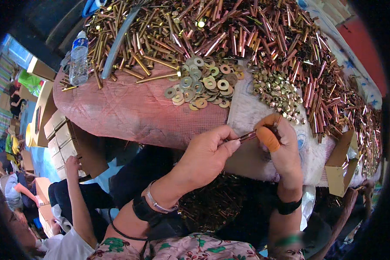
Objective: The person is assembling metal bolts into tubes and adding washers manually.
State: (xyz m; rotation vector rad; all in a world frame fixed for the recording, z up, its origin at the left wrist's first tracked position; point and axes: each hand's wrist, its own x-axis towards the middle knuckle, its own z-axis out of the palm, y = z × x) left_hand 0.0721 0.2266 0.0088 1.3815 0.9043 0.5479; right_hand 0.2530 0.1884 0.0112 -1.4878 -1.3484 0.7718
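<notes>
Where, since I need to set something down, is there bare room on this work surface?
The widest patch is the pink cover, bordered by the bottle, long bolts, washers and, below right, the left hand. A narrow white cloth strip lies free between washers and nuts. Piled metal parts crowd the top and right.

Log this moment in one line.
left hand: pinching metal piece | right hand: holding other end | nearby: washers, nuts, bolts
</notes>
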